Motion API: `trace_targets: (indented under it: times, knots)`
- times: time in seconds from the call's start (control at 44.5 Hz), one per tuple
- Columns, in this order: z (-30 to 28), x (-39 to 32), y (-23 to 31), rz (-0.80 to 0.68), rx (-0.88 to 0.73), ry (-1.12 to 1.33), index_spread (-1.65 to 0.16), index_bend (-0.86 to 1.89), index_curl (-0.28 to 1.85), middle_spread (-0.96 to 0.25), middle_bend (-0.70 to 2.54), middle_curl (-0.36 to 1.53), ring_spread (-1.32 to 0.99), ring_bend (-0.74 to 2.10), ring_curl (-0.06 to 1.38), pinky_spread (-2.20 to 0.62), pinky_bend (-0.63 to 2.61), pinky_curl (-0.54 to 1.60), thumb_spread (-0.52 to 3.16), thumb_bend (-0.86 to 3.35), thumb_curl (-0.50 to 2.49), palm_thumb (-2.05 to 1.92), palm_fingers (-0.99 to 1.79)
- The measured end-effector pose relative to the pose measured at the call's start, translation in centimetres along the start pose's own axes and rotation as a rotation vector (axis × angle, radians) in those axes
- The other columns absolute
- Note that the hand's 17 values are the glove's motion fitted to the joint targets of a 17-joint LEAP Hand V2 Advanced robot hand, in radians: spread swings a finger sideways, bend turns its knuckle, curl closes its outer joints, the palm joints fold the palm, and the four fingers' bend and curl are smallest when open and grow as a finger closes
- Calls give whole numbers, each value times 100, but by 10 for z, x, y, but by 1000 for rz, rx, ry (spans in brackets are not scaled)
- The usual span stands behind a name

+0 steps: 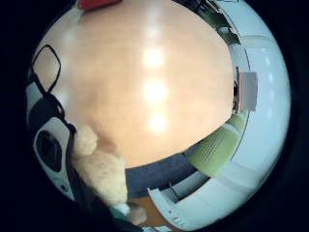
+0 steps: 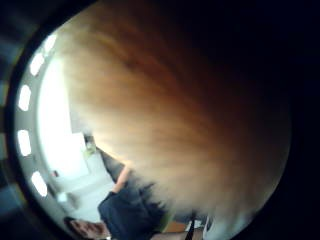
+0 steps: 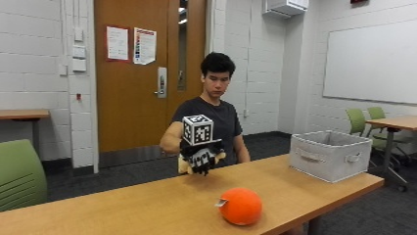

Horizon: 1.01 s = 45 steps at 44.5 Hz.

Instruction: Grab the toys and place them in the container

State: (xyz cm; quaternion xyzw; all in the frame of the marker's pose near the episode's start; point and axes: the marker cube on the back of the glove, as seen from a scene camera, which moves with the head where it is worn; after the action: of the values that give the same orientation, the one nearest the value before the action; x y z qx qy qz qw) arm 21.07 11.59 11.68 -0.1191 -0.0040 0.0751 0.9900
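My gloved right hand (image 3: 200, 159) grips a tan plush toy (image 3: 183, 165) and holds it above the far side of the wooden table (image 3: 130, 205). In the thumb side palm view the toy's tan fur (image 2: 175, 125) fills most of the picture. A furry limb of the plush toy (image 1: 101, 169) shows beside the palm in the little finger side view, with the table top (image 1: 145, 72) below. An orange round toy (image 3: 240, 206) lies near the table's front edge. The grey fabric container (image 3: 329, 154) stands open at the table's right end, well to the right of my hand.
A green chair (image 3: 19, 176) stands at the left, and more green chairs (image 3: 365, 120) with another table sit at the back right. The person sits behind the table, in front of a wooden door (image 3: 140, 73).
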Motion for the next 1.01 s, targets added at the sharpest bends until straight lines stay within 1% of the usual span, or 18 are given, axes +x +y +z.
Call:
trace_targets:
  times: [0.157, 0.292, 0.404, 0.517, 0.742, 0.944, 1.011]
  knots:
    - [-71, -30, -13, -27, 66, 32, -48, 16, 74, -38, 78, 67, -39, 122, 44, -49, 83, 39, 81, 27, 69, 68, 115]
    - [-131, -71, -25, -66, 149, 37, -50, 16, 81, -38, 81, 69, -38, 125, 46, -50, 85, 40, 80, 27, 74, 67, 113]
    - [-185, -123, -37, -135, 232, 64, -52, 16, 87, -37, 82, 71, -38, 126, 46, -50, 86, 40, 80, 27, 78, 67, 112]
    - [-223, -184, -45, -200, 295, 56, -53, 15, 93, -37, 84, 72, -38, 127, 47, -49, 86, 40, 79, 28, 82, 66, 111]
    - [-254, -334, -42, -364, 340, 70, -56, 15, 104, -37, 84, 74, -38, 128, 48, -49, 87, 41, 79, 28, 90, 64, 110]
    - [-252, -464, -44, -534, 355, 90, -57, 13, 112, -37, 85, 75, -38, 128, 48, -49, 88, 41, 79, 28, 97, 62, 109]
    - [-248, -504, -42, -593, 334, 53, -58, 13, 115, -37, 85, 75, -37, 128, 48, -49, 88, 41, 79, 28, 99, 62, 108]
